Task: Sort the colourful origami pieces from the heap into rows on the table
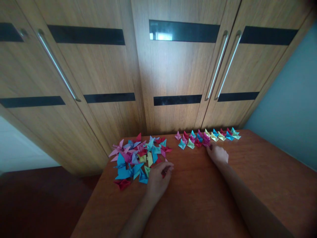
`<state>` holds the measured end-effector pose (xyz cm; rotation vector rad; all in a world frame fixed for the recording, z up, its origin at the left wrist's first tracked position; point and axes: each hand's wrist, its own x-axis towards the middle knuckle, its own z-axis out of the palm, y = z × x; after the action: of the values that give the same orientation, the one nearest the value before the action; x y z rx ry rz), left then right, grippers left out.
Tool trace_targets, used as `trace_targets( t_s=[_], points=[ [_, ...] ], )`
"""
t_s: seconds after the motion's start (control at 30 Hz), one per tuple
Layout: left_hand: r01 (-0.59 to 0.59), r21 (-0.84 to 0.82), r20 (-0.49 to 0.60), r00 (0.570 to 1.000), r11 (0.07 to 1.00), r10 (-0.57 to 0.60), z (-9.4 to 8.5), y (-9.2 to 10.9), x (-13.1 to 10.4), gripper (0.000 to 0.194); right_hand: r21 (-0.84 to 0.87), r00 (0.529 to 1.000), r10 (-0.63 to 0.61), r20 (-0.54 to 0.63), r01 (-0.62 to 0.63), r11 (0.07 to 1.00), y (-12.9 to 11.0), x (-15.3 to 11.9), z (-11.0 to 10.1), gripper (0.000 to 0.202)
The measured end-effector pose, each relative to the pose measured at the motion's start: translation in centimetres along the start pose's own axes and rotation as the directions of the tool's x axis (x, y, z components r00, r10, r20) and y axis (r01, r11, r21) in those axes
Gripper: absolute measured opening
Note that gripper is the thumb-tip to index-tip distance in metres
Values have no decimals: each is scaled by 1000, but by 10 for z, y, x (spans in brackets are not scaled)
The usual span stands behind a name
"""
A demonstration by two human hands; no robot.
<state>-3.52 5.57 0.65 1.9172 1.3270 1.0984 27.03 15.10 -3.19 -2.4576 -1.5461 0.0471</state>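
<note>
My right hand [218, 154] reaches to the rows of small folded paper boats, its fingers closed at a magenta paper boat [206, 140] in the front row. My left hand [158, 180] hovers at the near right edge of a loose pile of folded paper pieces, its fingers curled together. A bit of red shows between those fingers, too small to name. In the pile lie a blue folded piece [123, 171], a dark red paper boat [122, 183] and several pink, purple, teal and yellow ones. Part of the pile is hidden behind my left hand.
The paper pieces rest on a reddish-brown wooden table [193, 198]. A wooden wardrobe [170, 72] with metal handles stands right behind its back edge. To the right is a blue-grey wall [284, 109]. The table's left edge drops to a dark floor [44, 201].
</note>
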Motion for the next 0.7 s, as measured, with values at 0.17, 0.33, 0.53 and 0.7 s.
trace_targets(
  t_s=[0.17, 0.33, 0.53, 0.7],
  points=[
    [-6, 34, 5, 1000, 999, 6, -3, 3, 1, 17, 4, 1000, -3, -4, 3, 1000, 0, 2, 2, 41],
    [3, 60, 12, 1000, 998, -3, -3, 2, 2, 17, -3, 1000, 2, 3, -2, 1000, -3, 3, 1, 41],
    [-48, 121, 18, 999, 991, 46, -3, 0, 1, 19, 46, 999, -1, -35, 2, 999, -2, -8, -1, 46],
    [-105, 285, 9, 994, 953, 107, -33, -11, 6, 25, 130, 998, -15, -54, 21, 991, 3, -24, 0, 39]
  ],
)
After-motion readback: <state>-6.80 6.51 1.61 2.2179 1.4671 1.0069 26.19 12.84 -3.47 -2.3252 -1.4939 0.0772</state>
